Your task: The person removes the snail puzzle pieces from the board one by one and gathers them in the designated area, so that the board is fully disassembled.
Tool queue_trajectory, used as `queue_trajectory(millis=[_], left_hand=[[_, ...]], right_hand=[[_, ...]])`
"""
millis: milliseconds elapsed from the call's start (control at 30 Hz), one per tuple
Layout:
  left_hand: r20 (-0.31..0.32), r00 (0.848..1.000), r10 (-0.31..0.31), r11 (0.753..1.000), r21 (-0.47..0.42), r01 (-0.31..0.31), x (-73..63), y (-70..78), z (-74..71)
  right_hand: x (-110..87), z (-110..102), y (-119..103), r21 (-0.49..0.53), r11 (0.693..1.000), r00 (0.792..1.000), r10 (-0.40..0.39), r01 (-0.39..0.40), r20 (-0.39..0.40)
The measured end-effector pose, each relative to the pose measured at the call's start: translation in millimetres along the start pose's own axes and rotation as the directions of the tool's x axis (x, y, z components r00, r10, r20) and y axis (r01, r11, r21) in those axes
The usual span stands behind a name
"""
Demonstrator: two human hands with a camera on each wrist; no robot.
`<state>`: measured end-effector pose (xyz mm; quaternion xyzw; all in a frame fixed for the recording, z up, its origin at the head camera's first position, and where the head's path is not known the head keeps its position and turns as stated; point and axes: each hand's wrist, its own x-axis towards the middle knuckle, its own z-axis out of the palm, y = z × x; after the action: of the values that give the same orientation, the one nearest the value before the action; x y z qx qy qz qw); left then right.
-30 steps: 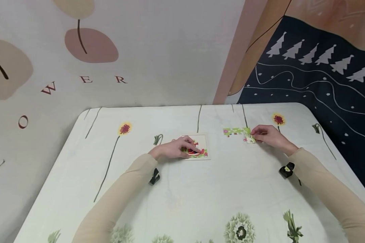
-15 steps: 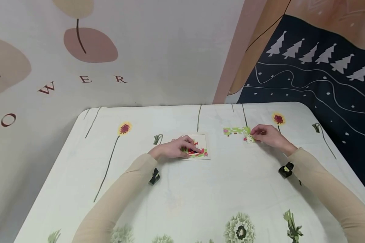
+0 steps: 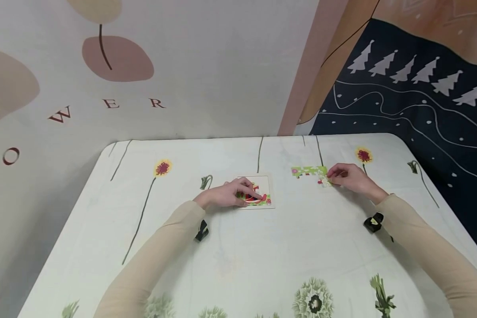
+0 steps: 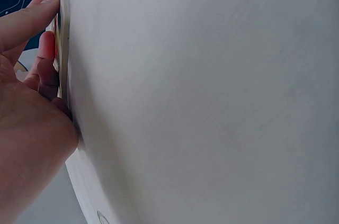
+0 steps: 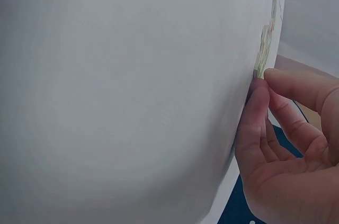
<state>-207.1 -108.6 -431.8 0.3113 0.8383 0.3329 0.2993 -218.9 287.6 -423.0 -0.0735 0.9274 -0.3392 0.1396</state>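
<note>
A small light wooden puzzle board (image 3: 264, 182) lies on the table in the head view, its lower part filled with red, green and dark picture pieces. My left hand (image 3: 224, 194) rests on its left side, fingers stretched over the picture. In the left wrist view, the fingertips (image 4: 50, 1) touch the board, seen edge-on. Farther right, my right hand (image 3: 351, 179) pinches a green and white puzzle piece (image 3: 324, 181) between thumb and fingers. That piece sits at the right end of a row of green puzzle pieces (image 3: 308, 170). Its right part is hidden by the fingertips.
A white cloth (image 3: 258, 251) printed with flowers covers the table. Behind the table rises a pale wall hanging (image 3: 222, 79) with letters on it, and a dark one with white trees (image 3: 401, 73) stands at the right. Black wrist cameras (image 3: 373, 222) hang under both sleeves.
The head view has shifted slightly. Both hands keep their places, the left on the board and the right at the puzzle piece.
</note>
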Motion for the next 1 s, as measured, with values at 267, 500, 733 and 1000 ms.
queue_trajectory(millis=[267, 500, 733, 1000], left_hand=[[0.0, 1.0, 0.001, 1.0, -0.003, -0.001, 1.6, -1.5, 0.1], [-0.023, 1.0, 0.008, 0.999, 0.041, -0.007, -1.1, 2.7, 1.8], [-0.082, 0.996, 0.022, 0.995, 0.101, -0.014, -7.2, 8.4, 4.6], [-0.189, 0.982, 0.015, 0.997, 0.076, -0.001, -14.4, 5.5, 2.1]], right_hand=[[1.1, 0.5, -1.1, -0.005, 1.0, 1.0, 0.001, -0.001, -0.009], [-1.3, 0.1, -1.6, 0.008, 1.0, 1.0, 0.001, -0.001, -0.008], [-4.3, 4.9, -11.2, 0.017, 0.998, 0.998, -0.059, 0.059, -0.023], [-0.7, 21.5, -31.4, 0.082, 0.985, 0.988, -0.153, 0.153, -0.003]])
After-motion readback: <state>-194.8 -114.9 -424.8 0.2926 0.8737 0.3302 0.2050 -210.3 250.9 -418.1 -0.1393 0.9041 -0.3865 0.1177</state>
